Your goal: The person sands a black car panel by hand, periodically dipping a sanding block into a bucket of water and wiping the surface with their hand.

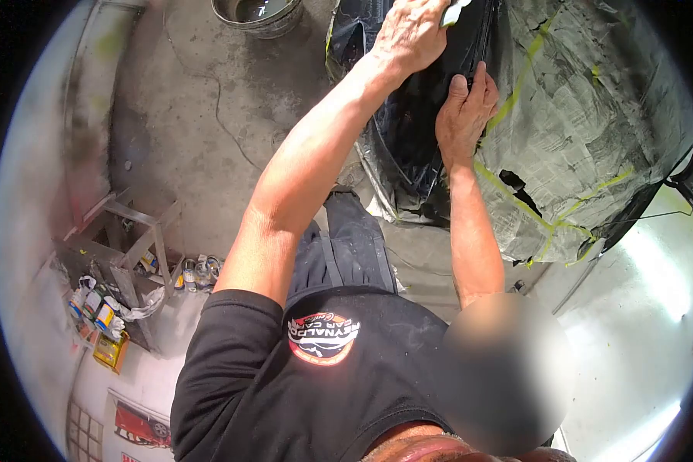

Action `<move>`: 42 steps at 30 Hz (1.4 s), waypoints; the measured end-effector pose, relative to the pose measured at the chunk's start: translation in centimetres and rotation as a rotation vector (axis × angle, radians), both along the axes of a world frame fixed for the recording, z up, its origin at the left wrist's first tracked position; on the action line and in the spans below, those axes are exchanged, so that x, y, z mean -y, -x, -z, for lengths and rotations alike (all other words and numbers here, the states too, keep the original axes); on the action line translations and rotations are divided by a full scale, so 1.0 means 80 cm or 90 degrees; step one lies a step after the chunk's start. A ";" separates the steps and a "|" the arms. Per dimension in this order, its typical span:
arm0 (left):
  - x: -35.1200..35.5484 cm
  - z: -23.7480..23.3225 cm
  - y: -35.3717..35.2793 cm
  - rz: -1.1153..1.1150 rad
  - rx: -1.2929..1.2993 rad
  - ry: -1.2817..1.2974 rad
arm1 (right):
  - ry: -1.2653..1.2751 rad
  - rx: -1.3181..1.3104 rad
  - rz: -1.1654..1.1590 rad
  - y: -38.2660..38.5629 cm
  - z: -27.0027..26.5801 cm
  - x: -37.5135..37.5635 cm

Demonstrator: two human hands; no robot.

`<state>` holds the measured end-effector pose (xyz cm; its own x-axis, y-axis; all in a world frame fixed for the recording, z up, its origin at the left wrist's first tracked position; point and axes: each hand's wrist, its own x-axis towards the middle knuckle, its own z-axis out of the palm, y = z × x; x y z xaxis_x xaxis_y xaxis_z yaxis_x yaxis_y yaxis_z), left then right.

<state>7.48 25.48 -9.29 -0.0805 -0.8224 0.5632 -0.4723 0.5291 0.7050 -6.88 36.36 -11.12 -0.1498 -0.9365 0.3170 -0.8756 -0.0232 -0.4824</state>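
My left hand reaches forward over a glossy black car panel, its fingers closed around a small white-and-green piece that shows only in part at the top edge. Nearer to me, my right hand lies at the panel's right border, thumb and fingers apart, with nothing visible in it. Beside that hand, grey masking paper covers the car's right side, fixed with yellow-green tape. The paper has a torn dark hole below my right hand.
A bucket holding liquid stands on the concrete floor at the top. A thin cable runs along that floor. At left are a metal stand, several bottles and cans, and a yellow container.
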 end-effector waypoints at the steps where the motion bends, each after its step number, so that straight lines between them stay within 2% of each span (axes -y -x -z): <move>1: -0.015 0.017 -0.002 0.013 0.011 -0.020 | -0.001 0.004 -0.002 0.000 -0.001 -0.001; 3: -0.094 0.019 -0.011 -0.030 0.021 -0.010 | 0.001 -0.007 0.005 0.002 0.003 0.005; 5: -0.190 0.053 -0.014 -0.012 0.036 -0.100 | 0.000 -0.011 0.014 0.000 0.004 0.004; 7: -0.231 0.066 -0.019 0.002 0.072 -0.143 | 0.008 -0.012 0.017 -0.002 0.003 0.003; 9: -0.180 0.067 -0.021 0.000 0.038 -0.101 | 0.009 -0.012 0.014 -0.001 0.002 0.006; 12: -0.008 0.023 -0.016 -0.019 0.009 0.018 | -0.005 -0.014 0.015 0.003 0.005 0.003; 13: 0.025 0.021 -0.015 0.000 0.000 -0.054 | -0.007 -0.010 0.018 0.003 0.004 0.003; 15: 0.045 -0.011 -0.015 -0.008 -0.086 -0.015 | -0.014 0.006 0.027 -0.002 -0.003 0.000; 17: 0.004 0.024 -0.017 -0.038 0.016 0.042 | -0.021 0.003 0.032 -0.005 -0.008 0.001; 21: -0.170 0.041 -0.022 -0.026 0.045 -0.071 | -0.024 -0.002 0.037 -0.004 -0.001 0.001; 24: -0.152 0.050 -0.021 -0.001 0.036 -0.094 | -0.038 0.007 0.037 -0.006 -0.004 0.000; 25: -0.103 0.030 -0.018 0.003 0.007 -0.051 | -0.044 0.003 0.032 -0.004 -0.004 0.000; 26: -0.049 0.007 -0.012 -0.007 0.065 -0.021 | -0.048 -0.002 0.027 -0.002 -0.004 0.001; 27: 0.007 -0.009 0.000 -0.025 0.055 0.031 | -0.056 0.003 0.026 0.000 -0.004 0.001; 28: 0.067 -0.005 0.009 0.012 0.025 0.046 | -0.064 0.009 0.025 -0.001 -0.005 0.000; 29: 0.105 -0.032 0.013 -0.004 -0.017 0.131 | -0.071 0.017 0.025 -0.002 -0.007 0.000; 30: 0.124 -0.039 0.020 0.031 -0.074 0.052 | -0.106 0.031 0.043 -0.004 -0.011 0.001; 33: 0.073 -0.021 0.011 0.032 0.055 -0.040 | -0.064 0.028 0.024 -0.003 -0.010 -0.001; 35: -0.025 -0.005 0.002 -0.043 0.081 -0.010 | -0.055 0.023 0.022 -0.004 -0.010 0.002; 37: -0.091 0.031 -0.007 -0.006 0.058 -0.059 | -0.058 0.025 0.030 -0.005 -0.013 -0.001; 40: -0.062 0.018 -0.012 0.023 0.058 -0.037 | -0.066 0.022 0.027 -0.005 -0.014 0.001; 42: 0.017 -0.005 -0.006 0.010 0.033 -0.027 | -0.058 0.028 0.023 -0.006 -0.014 0.003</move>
